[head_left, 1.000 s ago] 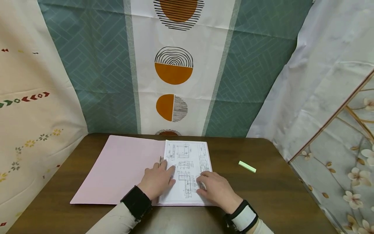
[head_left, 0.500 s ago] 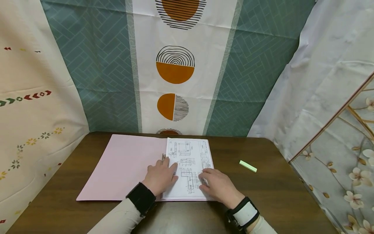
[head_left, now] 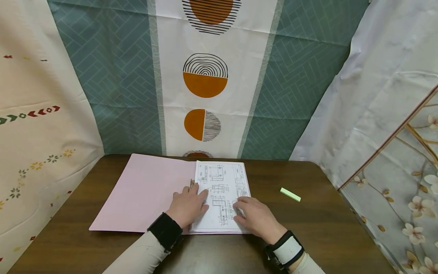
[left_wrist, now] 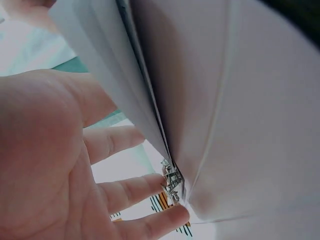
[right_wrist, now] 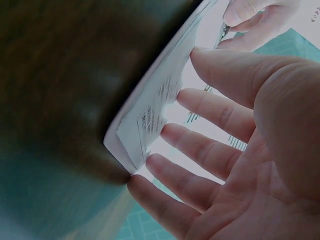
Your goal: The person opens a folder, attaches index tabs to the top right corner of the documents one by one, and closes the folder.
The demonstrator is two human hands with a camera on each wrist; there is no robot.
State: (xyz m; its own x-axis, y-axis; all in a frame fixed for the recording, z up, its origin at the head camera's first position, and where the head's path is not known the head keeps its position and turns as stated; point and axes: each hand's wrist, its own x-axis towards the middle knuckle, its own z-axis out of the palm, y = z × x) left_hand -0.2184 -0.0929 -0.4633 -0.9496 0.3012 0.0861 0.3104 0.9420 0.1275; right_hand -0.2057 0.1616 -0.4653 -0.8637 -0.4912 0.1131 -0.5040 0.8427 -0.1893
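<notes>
The folder (head_left: 147,190), smooth and pale pink, lies open on the brown wood-grained table (head_left: 328,217), its cover spread left and white sheets (head_left: 216,186) of black line drawings on its right half, beside a shiny metal clip (left_wrist: 171,182). The left hand (head_left: 187,207) reaches palm-down, fingers extended and apart by the clip; the right hand (head_left: 254,215) rests spread fingertips along the sheets' right side.

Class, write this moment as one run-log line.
left hand: at metal clip | right hand: at right side of drawing sheet | pink folder: open on table | green strip: right of folder
</notes>
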